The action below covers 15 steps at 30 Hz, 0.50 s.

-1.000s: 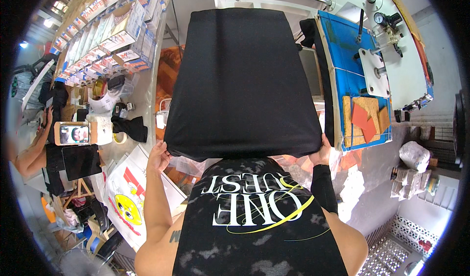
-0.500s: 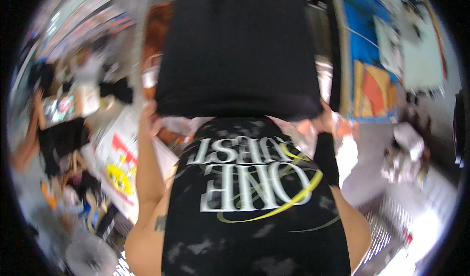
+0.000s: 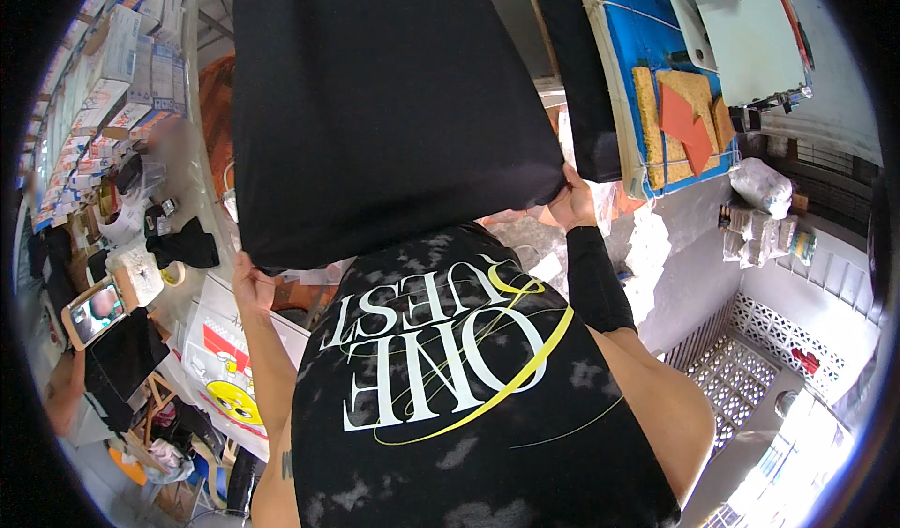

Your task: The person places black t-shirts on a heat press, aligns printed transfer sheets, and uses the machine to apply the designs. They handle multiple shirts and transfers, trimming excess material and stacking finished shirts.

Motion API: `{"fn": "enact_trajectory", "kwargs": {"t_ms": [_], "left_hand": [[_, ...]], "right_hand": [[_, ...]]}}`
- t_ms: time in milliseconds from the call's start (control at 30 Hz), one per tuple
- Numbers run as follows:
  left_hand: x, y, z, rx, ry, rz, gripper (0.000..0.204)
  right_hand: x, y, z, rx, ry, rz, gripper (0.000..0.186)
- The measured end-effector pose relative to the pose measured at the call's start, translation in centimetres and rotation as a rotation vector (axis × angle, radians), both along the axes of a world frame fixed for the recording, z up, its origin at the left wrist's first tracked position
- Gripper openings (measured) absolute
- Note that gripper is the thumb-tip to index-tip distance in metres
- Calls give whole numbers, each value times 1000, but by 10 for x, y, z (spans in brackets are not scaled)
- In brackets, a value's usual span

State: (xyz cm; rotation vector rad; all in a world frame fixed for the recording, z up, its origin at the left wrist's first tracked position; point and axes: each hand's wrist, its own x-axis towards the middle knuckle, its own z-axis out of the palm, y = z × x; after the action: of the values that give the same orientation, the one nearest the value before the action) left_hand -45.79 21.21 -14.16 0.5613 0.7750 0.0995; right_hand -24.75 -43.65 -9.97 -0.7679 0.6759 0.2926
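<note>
A black fabric [image 3: 389,106] is stretched flat over a broad platform ahead of me, its near edge slanting up to the right. My left hand [image 3: 253,280] pinches the near-left corner of the cloth, with fingertips partly tucked at the hem. At the near-right corner, my right hand [image 3: 572,200] grips the same edge; a black sleeve covers that forearm. My printed black shirt [image 3: 450,453] shows below the cloth. A second dark cloth strip [image 3: 586,116] hangs just beyond my right hand, beside the machine.
A machine with a blue platen [image 3: 637,41] and orange pads [image 3: 684,130] stands right. Left are stacked boxes [image 3: 112,78], a phone on a stand [image 3: 98,312], a white printed sheet [image 3: 225,359] and another person's arm [image 3: 66,387]. Wrapped bundles [image 3: 759,237] lie far right.
The black fabric has shifted up and left in the view and turned, its right end now higher, with both my hands still on its corners. The surroundings have shifted too.
</note>
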Motion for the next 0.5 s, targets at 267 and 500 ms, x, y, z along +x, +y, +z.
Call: {"fn": "enact_trajectory", "kwargs": {"t_ms": [267,500], "left_hand": [[99,-51,-56,320,294,-714,67],[310,-9,48,14,-117,-305,94]], "right_hand": [[70,58,-60,-130,96,421,59],[269,131,18,45,-139,441,81]]}}
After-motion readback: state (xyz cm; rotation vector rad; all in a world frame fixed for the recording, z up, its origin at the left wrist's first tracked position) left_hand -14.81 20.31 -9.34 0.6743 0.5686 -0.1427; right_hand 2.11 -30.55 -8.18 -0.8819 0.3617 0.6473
